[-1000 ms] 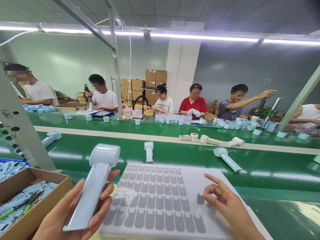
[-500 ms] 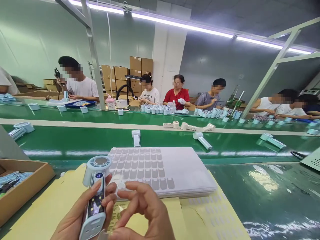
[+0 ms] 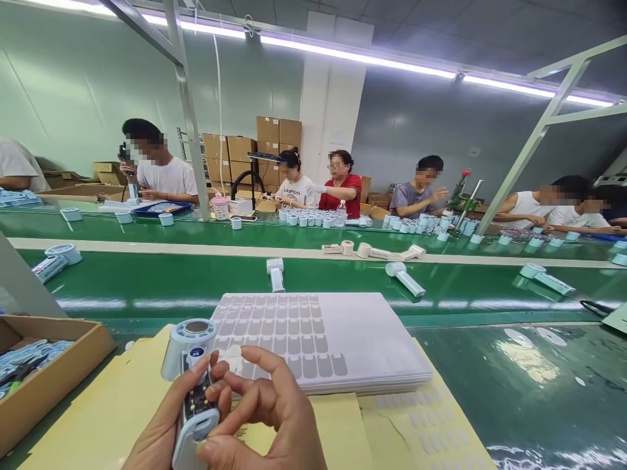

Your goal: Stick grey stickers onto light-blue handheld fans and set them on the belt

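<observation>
Our left hand (image 3: 161,427) grips a pale-blue plastic handheld fan (image 3: 196,398) close to us, and our right hand (image 3: 272,418) has just pinched a small white film patch (image 3: 234,353) up near its lit screen (image 3: 196,353), right by a stack of white, grey-printed sticker sheets (image 3: 353,339).

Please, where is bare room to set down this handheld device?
Bare green belt lies right of the stack of sticker sheets, past the yellow paper. Another strip runs behind the stack, left of the white device. Crowded: lower left, with the cardboard box of blue parts, your left hand and right hand.
</observation>
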The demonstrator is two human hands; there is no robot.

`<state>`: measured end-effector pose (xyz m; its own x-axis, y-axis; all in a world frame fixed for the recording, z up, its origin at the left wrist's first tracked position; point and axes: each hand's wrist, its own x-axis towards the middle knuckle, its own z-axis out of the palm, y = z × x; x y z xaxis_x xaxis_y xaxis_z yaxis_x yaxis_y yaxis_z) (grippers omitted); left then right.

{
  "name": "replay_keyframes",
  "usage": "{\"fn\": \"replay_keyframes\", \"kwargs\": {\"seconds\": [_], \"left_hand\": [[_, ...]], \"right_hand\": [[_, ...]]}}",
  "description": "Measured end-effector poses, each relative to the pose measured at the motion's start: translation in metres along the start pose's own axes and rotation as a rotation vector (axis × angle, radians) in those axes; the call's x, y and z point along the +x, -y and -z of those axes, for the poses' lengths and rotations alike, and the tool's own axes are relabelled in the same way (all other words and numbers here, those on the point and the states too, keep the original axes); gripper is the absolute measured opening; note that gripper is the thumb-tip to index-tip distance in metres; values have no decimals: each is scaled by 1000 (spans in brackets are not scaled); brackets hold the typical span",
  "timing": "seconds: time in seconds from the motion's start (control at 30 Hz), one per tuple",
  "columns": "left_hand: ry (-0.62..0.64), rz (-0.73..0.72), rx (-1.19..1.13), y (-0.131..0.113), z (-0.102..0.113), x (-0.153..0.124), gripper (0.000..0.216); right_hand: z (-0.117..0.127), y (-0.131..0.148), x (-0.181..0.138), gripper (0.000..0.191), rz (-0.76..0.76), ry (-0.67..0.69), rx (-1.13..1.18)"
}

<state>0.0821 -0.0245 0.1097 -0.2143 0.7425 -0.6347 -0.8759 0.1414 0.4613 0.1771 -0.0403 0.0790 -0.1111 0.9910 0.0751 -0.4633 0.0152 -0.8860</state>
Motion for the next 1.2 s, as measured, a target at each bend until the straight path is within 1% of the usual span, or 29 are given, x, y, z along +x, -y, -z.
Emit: {"fn": "replay_keyframes", "kwargs": {"seconds": [0.13, 0.23, 0.3, 0.5, 0.6, 0.7, 0.83, 0.93, 1.03, 1.1, 1.2], "left_hand": [[-11, -37, 9, 2, 4, 5, 17], [22, -63, 40, 3, 11, 11, 12], [41, -81, 73, 3, 12, 12, 12], [-17, -52, 72, 2, -3, 0, 19], [-14, -41, 43, 2, -5, -2, 19], [-9, -10, 19, 2, -1, 3, 20], [41, -52, 23, 2, 9, 11, 15], [33, -61, 27, 2, 12, 12, 11], [-11, -24, 1, 2, 8, 6, 14], [-19, -4, -16, 1, 2, 1, 19], [-36, -30, -25, 2, -5, -7, 24]], "right_hand": [[0, 3, 2, 74, -14, 17, -3], [0, 6, 4, 76, -34, 17, -30], [0, 8, 4, 76, -32, 24, -43], [-2, 14, 3, 71, -32, 25, -45], [-2, 17, 2, 72, -47, 29, -36], [-2, 18, 2, 72, -65, 35, -37], [-2, 18, 2, 69, -58, 39, -53], [-2, 17, 3, 67, -51, 33, -63], [-2, 16, 4, 69, -49, 29, -78], [-1, 16, 3, 70, -48, 26, -92], [-1, 15, -2, 67, -27, 13, -152]]}}
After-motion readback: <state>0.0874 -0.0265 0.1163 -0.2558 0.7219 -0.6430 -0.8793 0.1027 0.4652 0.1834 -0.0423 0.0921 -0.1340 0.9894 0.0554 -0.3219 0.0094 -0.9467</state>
